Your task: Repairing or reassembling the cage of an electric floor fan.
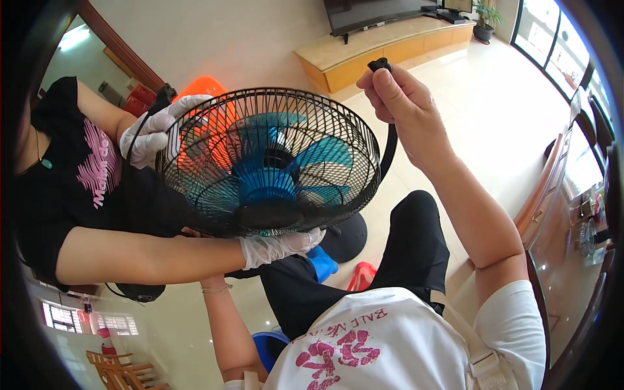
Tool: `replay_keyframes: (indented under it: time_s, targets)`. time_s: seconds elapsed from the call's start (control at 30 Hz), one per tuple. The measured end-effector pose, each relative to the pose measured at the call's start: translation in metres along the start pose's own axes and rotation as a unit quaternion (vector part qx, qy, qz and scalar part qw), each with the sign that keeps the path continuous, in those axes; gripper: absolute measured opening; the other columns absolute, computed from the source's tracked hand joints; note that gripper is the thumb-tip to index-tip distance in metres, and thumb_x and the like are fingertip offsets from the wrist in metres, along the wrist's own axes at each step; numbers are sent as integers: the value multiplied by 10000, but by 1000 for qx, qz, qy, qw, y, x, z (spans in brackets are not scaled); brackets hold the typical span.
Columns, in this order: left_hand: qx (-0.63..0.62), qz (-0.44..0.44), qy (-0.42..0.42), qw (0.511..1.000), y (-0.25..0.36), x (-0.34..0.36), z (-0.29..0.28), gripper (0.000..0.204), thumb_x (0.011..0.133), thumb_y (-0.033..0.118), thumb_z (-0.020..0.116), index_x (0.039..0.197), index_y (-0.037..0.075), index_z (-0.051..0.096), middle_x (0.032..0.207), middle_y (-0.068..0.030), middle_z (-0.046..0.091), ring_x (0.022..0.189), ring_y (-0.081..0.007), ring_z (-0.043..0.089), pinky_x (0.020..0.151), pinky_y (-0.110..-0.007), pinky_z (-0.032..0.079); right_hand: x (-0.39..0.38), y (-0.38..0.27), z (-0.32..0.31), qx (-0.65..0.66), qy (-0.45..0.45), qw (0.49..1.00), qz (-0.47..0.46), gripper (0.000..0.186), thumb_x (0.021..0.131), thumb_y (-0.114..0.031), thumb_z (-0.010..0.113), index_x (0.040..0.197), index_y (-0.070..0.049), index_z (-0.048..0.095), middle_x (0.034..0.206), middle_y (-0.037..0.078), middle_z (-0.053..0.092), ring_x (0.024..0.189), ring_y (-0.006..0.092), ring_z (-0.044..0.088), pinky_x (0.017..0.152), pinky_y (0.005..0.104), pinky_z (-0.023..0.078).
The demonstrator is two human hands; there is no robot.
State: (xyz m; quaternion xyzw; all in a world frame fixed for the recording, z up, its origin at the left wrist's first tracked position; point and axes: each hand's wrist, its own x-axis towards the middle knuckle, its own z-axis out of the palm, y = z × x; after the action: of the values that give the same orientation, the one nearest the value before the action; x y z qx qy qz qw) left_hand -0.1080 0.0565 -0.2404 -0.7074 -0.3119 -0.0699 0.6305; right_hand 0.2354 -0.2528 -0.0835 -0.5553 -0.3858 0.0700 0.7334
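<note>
Right grip (393,88) pinches a black clip (379,64) just right of the fan cage (270,162); left grip is hidden beneath the cage.

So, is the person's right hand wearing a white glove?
No, the right hand is bare and pinches a black clip above the fan cage; the white gloves are on a co-worker's hands.

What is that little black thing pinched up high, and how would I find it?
Start at the big round black wire fan cage with blue blades in the middle. Look just above its upper right edge, where the bare right hand is raised. The small black clip sits pinched at its fingertips, on the end of a black band.
</note>
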Motion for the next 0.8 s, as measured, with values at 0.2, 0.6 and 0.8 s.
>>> replay_keyframes:
  time_s: [0.2, 0.6, 0.8]
  targets:
    - [859, 216, 50, 462, -7, -3, 12, 590, 938, 529, 532, 1259, 34, 509, 1218, -109, 573, 1039, -129, 558, 898, -305, 473, -3, -2, -2, 5, -2, 1000, 19, 403, 979, -438, 530, 950, -51, 638, 720, -33, 498, 654, 51, 419, 584, 207, 369]
    - [865, 373, 48, -334, -27, -7, 52, 596, 938, 554, 521, 1229, 34, 515, 1323, -117, 466, 1207, -152, 421, 1040, -371, 335, 12, -6, 7, 77, 1, 995, 66, 377, 1007, -389, 494, 967, -32, 608, 719, -42, 430, 620, 51, 332, 556, 203, 300]
    - [884, 436, 60, -156, -45, 46, -20, 529, 936, 509, 561, 1232, 73, 513, 1274, -75, 493, 1208, -178, 426, 1053, -387, 321, 9, -11, 7, 79, 3, 994, 76, 354, 1026, -347, 462, 981, -20, 589, 711, -42, 406, 613, 50, 301, 552, 202, 275]
